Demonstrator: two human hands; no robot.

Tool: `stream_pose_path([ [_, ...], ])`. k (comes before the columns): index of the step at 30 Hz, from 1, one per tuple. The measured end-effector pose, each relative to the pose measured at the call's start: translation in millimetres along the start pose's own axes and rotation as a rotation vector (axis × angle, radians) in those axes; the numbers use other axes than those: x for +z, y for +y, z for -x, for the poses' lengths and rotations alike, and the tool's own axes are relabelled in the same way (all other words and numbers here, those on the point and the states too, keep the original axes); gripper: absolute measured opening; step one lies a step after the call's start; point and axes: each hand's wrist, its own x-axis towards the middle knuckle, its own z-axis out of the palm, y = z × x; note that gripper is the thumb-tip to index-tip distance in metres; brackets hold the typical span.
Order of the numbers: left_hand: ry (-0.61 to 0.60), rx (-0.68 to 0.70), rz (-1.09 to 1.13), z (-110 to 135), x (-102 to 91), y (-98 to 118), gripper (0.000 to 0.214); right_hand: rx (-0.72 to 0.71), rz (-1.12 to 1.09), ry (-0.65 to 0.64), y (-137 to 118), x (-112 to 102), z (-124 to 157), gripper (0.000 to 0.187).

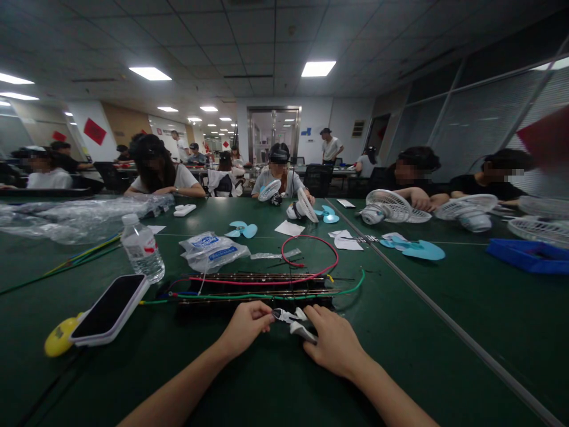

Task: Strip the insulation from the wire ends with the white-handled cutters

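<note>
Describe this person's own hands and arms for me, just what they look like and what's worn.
The left hand and right hand are both ungloved. The left forearm and right forearm are uncovered, with no sleeve in view down to the picture's edge. No watch, bracelet or cable shows on either wrist, and no ring can be made out.
</note>
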Motion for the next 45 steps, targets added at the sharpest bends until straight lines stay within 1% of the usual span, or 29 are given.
stream_pose_path([
  [7, 0.003, 0.004, 0.004, 1, -0.1, 2, 0.022, 0.031, 0.031, -0.017, -5, -2, 0, 0.031],
  [18, 0.003, 0.006, 0.065, 0, -0.6, 0, 0.023, 0.054, -0.022, -0.018, -10, -1, 0, 0.024],
  [24, 0.01, 0.004, 0.085, -1, -0.6, 1, 0.021, 0.054, -0.068, -0.029, -11, 2, 0, 0.027],
  [29, -0.008, 0.004, 0.119, 0, -0.8, 1, 0.019, 0.036, -0.085, -0.004, -10, 4, 1, 0.036],
  [33, -0.024, -0.001, 0.157, 1, -0.8, 1, 0.022, 0.027, -0.091, 0.009, -10, 5, 2, 0.04],
  [39, -0.027, -0.013, 0.204, 2, 0.0, 3, 0.023, 0.022, -0.078, 0.011, -9, 5, 3, 0.039],
  [45, -0.035, -0.011, 0.22, 0, -0.1, -1, 0.026, 0.019, -0.091, 0.003, -8, 5, 2, 0.036],
])
